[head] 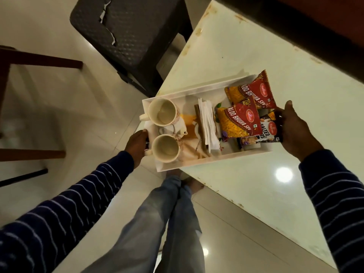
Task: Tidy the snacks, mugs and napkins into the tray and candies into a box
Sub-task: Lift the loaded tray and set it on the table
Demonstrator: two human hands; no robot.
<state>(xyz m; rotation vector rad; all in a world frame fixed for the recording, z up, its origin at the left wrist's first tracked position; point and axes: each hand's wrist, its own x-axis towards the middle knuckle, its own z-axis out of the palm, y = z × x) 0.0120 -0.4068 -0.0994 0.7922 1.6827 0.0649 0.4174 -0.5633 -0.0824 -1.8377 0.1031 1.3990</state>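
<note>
A white tray sits partly over the corner of the white table. Inside it stand two cream mugs, a stack of white napkins in a wooden holder, two red and yellow Aloo Bhujia Sev packets and a dark Salted Peanuts packet. My left hand grips the tray's left end beside the near mug. My right hand holds the tray's right end, fingers against the peanuts packet. No candies or box are in view.
A dark plastic stool stands on the tiled floor beyond the tray. Wooden furniture legs are at the left. My legs in grey trousers are below the tray. A dark wooden edge borders the table's far side.
</note>
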